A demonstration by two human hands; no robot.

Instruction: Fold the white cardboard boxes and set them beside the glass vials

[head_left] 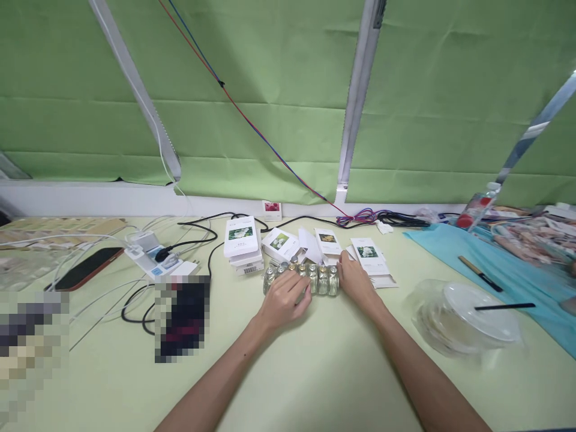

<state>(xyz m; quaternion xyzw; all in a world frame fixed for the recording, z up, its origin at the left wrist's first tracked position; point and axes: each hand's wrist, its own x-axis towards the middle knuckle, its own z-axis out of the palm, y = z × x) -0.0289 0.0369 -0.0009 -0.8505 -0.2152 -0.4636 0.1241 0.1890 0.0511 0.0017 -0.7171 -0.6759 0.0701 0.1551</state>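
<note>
A row of several small clear glass bottles (322,281) with metallic-looking tops stands at the middle of the table. My left hand (288,296) lies over the left and middle part of this row, its fingers curled onto the bottles. At the right end of the row is my right hand (355,279), fingers bent and beside the last bottle; its fingertips are partly hidden. Just behind the bottles lie opened white boxes with flower pictures, one a tilted box (282,244), another a box with a yellow flower (327,243). A flattened white box (371,259) lies by my right hand.
Stacked white boxes (242,238) stand left of the bottles. Further left are a power strip (159,261) with cables and a phone (90,268). To the right lie a plastic-wrapped bundle with a white lid (477,309), a knife (480,273), blue cloth (443,246) and a bottle (477,207).
</note>
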